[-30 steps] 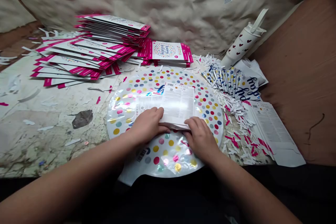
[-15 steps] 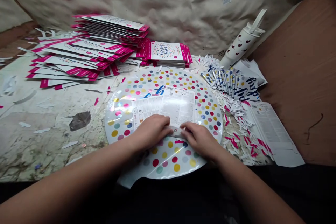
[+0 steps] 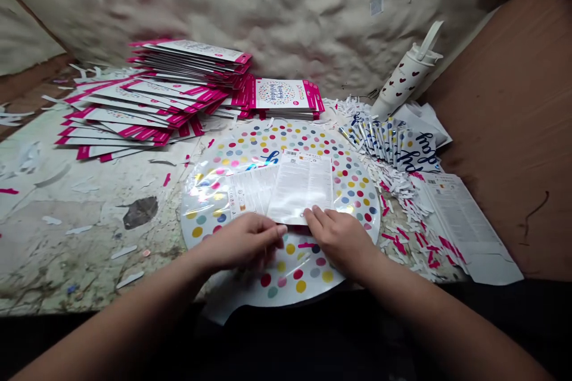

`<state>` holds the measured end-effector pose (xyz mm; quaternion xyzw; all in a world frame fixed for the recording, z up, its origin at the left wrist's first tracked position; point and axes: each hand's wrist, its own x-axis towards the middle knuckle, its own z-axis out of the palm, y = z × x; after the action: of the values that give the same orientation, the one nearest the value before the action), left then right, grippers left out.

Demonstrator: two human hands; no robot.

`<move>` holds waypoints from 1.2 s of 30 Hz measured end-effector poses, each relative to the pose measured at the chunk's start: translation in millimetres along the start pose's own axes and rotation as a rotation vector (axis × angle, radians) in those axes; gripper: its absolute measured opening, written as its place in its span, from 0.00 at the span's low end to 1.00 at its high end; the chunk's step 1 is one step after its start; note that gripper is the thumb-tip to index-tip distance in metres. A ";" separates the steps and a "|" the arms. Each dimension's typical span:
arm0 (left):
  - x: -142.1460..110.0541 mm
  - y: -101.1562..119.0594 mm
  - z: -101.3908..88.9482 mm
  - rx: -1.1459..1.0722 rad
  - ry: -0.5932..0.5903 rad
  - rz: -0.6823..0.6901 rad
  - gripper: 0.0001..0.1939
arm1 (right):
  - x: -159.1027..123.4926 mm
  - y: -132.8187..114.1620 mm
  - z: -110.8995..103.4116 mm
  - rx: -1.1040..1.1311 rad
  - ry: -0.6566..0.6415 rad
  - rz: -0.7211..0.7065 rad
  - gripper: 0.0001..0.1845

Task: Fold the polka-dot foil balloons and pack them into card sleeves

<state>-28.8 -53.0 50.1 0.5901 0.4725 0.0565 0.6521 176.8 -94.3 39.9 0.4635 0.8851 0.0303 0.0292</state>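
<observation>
The upper white card packet (image 3: 301, 187), print side up, overlaps a second packet (image 3: 251, 186) on the flat dotted foil balloon (image 3: 355, 190), which lies on the worktop (image 3: 98, 190). The right hand (image 3: 342, 241) places its fingertips on the upper packet's lower right corner; its thumb is hidden, so whether this grip is clamped cannot be told. The left hand (image 3: 245, 244) is at the packet's lower edge, fingers curled and blurred; its grip likewise cannot be determined. Pink-edged packs (image 3: 147, 101) are piled at rear left.

Right hand (image 3: 342, 239) on white packet (image 3: 301, 186) atop polka-dot foil balloon (image 3: 295, 265).
</observation>
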 end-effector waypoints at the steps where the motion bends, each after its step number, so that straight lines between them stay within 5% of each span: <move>1: -2.1 -2.4 9.2 -0.228 -0.059 -0.035 0.19 | -1.2 -2.8 -2.2 0.001 0.107 -0.011 0.21; 4: 2.2 -9.5 30.6 -0.720 0.171 0.013 0.14 | -3.9 -15.8 -3.7 0.017 0.365 -0.039 0.19; 7: 10.6 -11.6 38.5 -0.843 0.382 0.030 0.10 | -5.3 -30.1 2.0 0.049 0.458 -0.004 0.18; 12: 9.9 -8.8 36.7 -1.107 0.231 0.000 0.04 | -10.6 -30.5 3.8 0.229 0.420 0.071 0.17; 17: 1.1 -7.9 35.1 -0.639 0.316 0.167 0.12 | -1.7 -15.0 -6.4 0.834 0.372 0.237 0.23; 22: -0.5 -2.9 33.0 -0.540 0.313 0.197 0.14 | 11.6 -10.9 -8.3 1.076 0.549 0.210 0.06; 25: -0.9 -0.4 25.4 -0.546 0.345 0.238 0.14 | -3.9 6.8 -12.0 1.124 0.238 0.201 0.05; 27: -3.8 2.9 20.5 -0.410 0.363 0.294 0.14 | -18.6 23.2 -18.6 0.942 0.022 0.202 0.03; 28: -6.3 5.8 19.1 -0.284 0.380 0.319 0.14 | -24.6 30.8 -23.4 0.815 0.042 0.232 0.06; 32: -21.0 26.1 19.5 0.351 0.411 0.480 0.06 | -27.7 48.4 -45.9 0.590 0.603 0.313 0.29; 36: -32.3 46.2 12.1 0.302 0.466 0.702 0.21 | -7.6 52.3 -56.1 1.076 0.741 0.217 0.08</move>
<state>-15.9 -68.3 104.2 0.7750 0.3810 0.3360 0.3760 219.5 -72.3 100.2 0.4589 0.6764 -0.2560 -0.5161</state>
